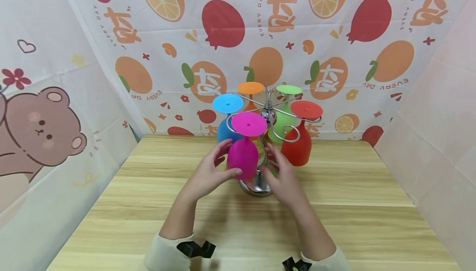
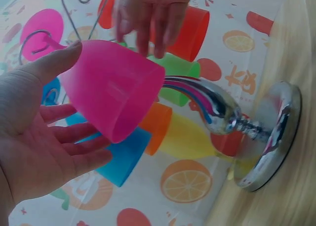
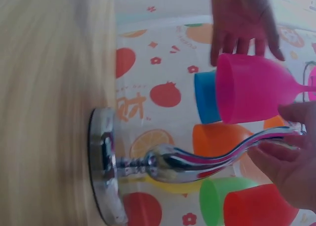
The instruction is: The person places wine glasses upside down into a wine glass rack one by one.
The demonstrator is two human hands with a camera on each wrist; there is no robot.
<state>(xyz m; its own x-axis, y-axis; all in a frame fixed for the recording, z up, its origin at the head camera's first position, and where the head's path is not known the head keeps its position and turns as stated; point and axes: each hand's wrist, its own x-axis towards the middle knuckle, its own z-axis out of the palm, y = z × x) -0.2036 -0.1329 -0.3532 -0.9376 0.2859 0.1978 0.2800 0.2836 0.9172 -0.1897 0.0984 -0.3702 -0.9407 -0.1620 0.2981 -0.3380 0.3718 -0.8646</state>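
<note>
An upside-down pink goblet (image 1: 243, 159) hangs by its foot from a chrome wire rack (image 1: 268, 114) on a curved pole (image 2: 207, 102). My left hand (image 1: 210, 176) is around the pink bowl's left side, thumb in front of it in the head view. Its fingers stretch out along the bowl, fairly straight, in the left wrist view. My right hand (image 1: 284, 178) is beside the pole, between the pink goblet and a hanging red goblet (image 1: 299, 145), its fingers loosely bent. Blue (image 1: 227, 103), orange (image 1: 251, 88) and green (image 1: 284, 120) goblets also hang from the rack.
A yellow goblet (image 2: 187, 139) is behind the pole, beneath the orange one. The rack's round chrome base (image 1: 256, 189) rests on the wooden table (image 1: 148, 205). A fruit-print cloth (image 1: 223, 23) covers the back wall, and a bear-print cloth (image 1: 41, 130) hangs at the left.
</note>
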